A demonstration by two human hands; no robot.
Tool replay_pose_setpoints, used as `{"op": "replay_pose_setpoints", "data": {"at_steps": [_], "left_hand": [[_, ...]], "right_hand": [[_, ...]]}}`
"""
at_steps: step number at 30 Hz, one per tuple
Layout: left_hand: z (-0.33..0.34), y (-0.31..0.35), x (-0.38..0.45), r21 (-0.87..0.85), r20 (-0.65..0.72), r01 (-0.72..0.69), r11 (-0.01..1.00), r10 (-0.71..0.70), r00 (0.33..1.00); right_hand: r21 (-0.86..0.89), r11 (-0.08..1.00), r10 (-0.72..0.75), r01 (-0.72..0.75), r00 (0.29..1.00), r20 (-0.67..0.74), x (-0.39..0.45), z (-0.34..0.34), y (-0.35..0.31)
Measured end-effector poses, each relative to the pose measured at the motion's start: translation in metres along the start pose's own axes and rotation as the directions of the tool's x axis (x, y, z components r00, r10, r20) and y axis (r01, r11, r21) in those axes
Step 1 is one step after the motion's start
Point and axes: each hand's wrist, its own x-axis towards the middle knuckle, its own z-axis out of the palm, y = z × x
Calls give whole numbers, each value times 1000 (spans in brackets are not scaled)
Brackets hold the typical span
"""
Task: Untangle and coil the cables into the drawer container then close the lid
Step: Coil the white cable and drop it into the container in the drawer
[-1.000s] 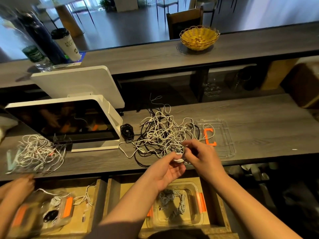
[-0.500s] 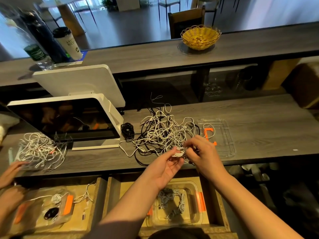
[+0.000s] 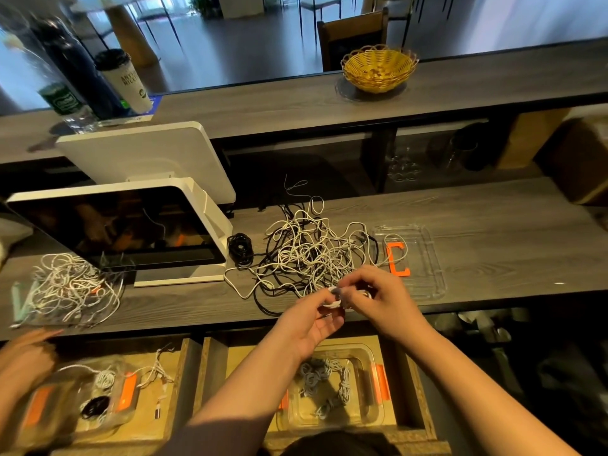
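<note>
I am holding a small white coil point(image 3: 334, 299) between both hands at the near edge of the table point(image 3: 493, 232): my left hand point(image 3: 311, 322) is pinching it from below, and my right hand point(image 3: 378, 296) is pinching it from above, so both grips are closed on it. Just behind them the tangle point(image 3: 309, 251) of white and black cables is lying on the table, with the clear lid point(image 3: 424, 258) touching its right side. The container point(image 3: 332, 386) is sitting in the open drawer point(image 3: 418, 399) below my hands, with grey coils inside.
</note>
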Motion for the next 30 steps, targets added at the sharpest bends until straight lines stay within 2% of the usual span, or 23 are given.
{"op": "replay_pose_setpoints", "data": {"at_steps": [7, 9, 13, 17, 20, 24, 28, 30], "left_hand": [[2, -2, -4, 4, 78, -135, 991, 134, 988], [2, -2, -5, 1, 113, -166, 986, 165, 980], [1, -1, -9, 96, 145, -282, 955, 267, 953], [-6, 0, -7, 271, 171, -405, 873, 371, 913], [-12, -1, -6, 424, 252, -467, 777, 394, 884], [-15, -3, -7, 456, 293, -482, 748, 385, 875], [-17, -4, -5, 545, 312, -525, 654, 424, 850], [-18, -3, -5, 626, 316, -538, 565, 446, 837]], "right_hand": [[368, 908, 188, -198, 980, 64, -4, -4, 5], [434, 859, 268, -271, 961, 70, -5, -3, 5], [514, 748, 380, -419, 906, 185, -5, -5, 5], [576, 686, 408, -445, 891, 202, -6, -11, 0], [598, 664, 370, -448, 893, 258, -7, -14, -3], [569, 671, 374, -475, 880, 294, -6, -15, -4], [513, 697, 374, -500, 865, 334, -11, -17, -3], [495, 696, 377, -521, 851, 365, -14, -17, -4]]}}
